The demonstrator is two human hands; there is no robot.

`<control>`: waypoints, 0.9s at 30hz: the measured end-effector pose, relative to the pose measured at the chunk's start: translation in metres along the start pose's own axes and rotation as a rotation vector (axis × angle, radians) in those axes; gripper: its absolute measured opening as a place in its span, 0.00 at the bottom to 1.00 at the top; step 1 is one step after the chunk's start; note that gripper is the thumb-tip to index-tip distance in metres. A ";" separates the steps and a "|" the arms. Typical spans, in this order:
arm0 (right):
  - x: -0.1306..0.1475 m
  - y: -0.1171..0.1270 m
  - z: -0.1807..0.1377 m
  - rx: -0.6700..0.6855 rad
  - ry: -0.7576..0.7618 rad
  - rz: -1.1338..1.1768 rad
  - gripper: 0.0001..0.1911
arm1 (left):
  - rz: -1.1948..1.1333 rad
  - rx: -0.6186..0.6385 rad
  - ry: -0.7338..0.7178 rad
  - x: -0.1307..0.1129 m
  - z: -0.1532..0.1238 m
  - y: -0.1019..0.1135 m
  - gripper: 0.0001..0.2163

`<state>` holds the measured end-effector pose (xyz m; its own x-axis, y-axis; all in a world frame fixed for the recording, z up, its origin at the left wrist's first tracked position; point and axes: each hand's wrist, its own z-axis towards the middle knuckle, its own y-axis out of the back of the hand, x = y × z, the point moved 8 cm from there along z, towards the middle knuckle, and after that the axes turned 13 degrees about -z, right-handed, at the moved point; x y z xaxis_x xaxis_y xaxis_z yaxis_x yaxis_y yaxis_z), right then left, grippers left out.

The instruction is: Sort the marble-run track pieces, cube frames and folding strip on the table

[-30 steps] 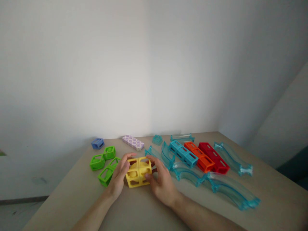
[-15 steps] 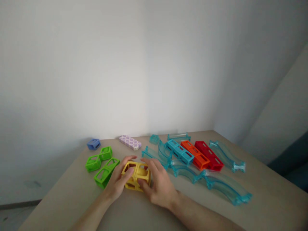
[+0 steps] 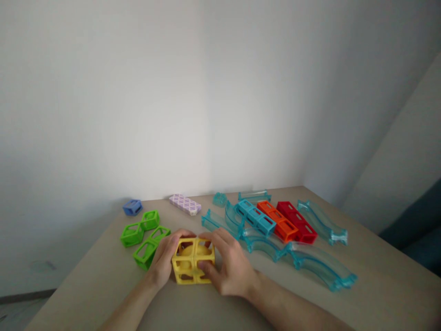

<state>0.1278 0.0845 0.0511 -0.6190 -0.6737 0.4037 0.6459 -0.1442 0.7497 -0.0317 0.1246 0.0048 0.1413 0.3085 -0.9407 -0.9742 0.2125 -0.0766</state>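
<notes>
Two-by-two yellow hollow cube blocks [image 3: 195, 261] form one squarish piece near the front of the table. My left hand [image 3: 164, 257] is closed against its left side, with the thumb hidden behind or beside it. On the right side my right hand [image 3: 229, 266] grips it, thumb on the near face and fingers over the top. Just left of my left hand lie green cube blocks [image 3: 149, 248], joined as a pair, with another green pair [image 3: 132, 234] behind them.
A blue cube block [image 3: 132, 207] and a purple-white patterned box [image 3: 185, 204] lie at the back. To the right are light-blue [image 3: 255, 217], orange [image 3: 277, 221] and red [image 3: 296, 222] block rows, with clear teal track pieces [image 3: 320, 264] around them. A wall [image 3: 206, 115] rises behind the table.
The yellow block piece has been tipped and lowered slightly toward me, so its near face shows more squarely. My left thumb has left its front face.
</notes>
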 end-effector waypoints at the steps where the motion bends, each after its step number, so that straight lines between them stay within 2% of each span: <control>1: -0.001 0.000 0.000 0.005 -0.004 0.002 0.24 | 0.006 -0.004 -0.004 -0.001 0.000 0.000 0.22; 7: -0.004 -0.004 -0.001 0.005 0.006 0.001 0.24 | 0.036 -0.084 -0.007 0.002 0.001 0.008 0.22; 11: -0.008 0.000 0.001 -0.029 0.010 -0.034 0.25 | -0.030 -0.138 0.054 0.014 0.002 0.014 0.22; 13: -0.010 0.005 0.003 -0.063 0.015 -0.084 0.23 | -0.084 -0.117 0.092 0.018 0.001 0.011 0.22; 16: -0.016 0.013 0.004 -0.095 -0.001 -0.175 0.21 | -0.131 -0.015 0.119 0.017 0.000 -0.001 0.22; 20: -0.020 0.019 0.004 -0.095 0.014 -0.180 0.24 | -0.117 0.127 0.136 0.011 -0.003 -0.016 0.21; 27: -0.020 0.015 0.005 -0.042 0.033 -0.125 0.28 | 0.019 0.117 0.087 0.006 -0.001 -0.012 0.21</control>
<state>0.1481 0.0992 0.0567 -0.6814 -0.6718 0.2905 0.5832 -0.2586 0.7700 -0.0194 0.1233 -0.0005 0.1026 0.2328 -0.9671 -0.9485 0.3157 -0.0247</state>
